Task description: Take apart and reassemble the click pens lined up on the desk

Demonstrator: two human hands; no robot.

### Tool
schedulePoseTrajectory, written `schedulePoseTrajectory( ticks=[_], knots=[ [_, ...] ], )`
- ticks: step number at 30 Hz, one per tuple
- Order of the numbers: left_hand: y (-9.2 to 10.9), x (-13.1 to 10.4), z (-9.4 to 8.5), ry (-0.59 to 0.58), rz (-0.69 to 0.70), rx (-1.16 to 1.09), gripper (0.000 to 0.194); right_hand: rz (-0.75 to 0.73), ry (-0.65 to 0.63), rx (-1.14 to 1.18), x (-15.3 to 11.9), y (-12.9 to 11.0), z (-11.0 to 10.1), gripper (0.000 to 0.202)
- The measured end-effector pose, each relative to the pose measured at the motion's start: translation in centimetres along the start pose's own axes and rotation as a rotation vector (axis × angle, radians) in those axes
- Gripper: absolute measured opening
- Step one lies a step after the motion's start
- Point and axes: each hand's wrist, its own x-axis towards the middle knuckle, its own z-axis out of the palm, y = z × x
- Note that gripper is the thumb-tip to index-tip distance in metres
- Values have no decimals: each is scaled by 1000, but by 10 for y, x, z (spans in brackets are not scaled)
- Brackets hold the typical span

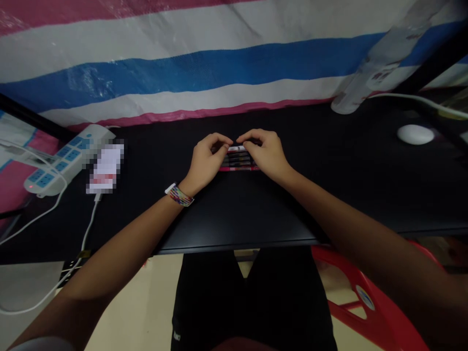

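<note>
A row of several pens (239, 160) lies side by side on the black desk (234, 214), their lengths running left to right. Most are dark; the nearest one shows pink-red, and the farthest is a white pen (237, 148). My left hand (206, 161) is at the row's left end, thumb and forefinger closed together on the white pen. Mirroring it, my right hand (269, 155) pinches the same pen from the right. Both hands cover the pens' ends. A beaded multicoloured bracelet (181, 195) circles my left wrist.
A white power strip (69, 158) and a blurred-out phone-like object (106, 168) with a white cable lie at left. At right stand a clear bottle (351, 97) and a white mouse (416, 134). A striped sheet (204, 68) hangs behind; a red stool (380, 312) is below.
</note>
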Motion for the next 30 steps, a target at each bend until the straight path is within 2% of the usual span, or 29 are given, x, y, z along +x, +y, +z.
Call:
schedulePoseTrajectory(
  ticks=[8,12,24,30],
  knots=[
    [-3,0,-3,-72,15,156,26,-77,-83,-217,-2,2,-3,28],
    [0,0,-3,-56,4,151,20,-87,-78,-223,0,1,-3,27],
    [5,1,-4,-95,-18,234,28,-51,-128,-251,1,-3,-7,34],
    [1,1,-3,-83,-17,216,32,-58,-114,-247,-1,-6,-7,29]
  ],
)
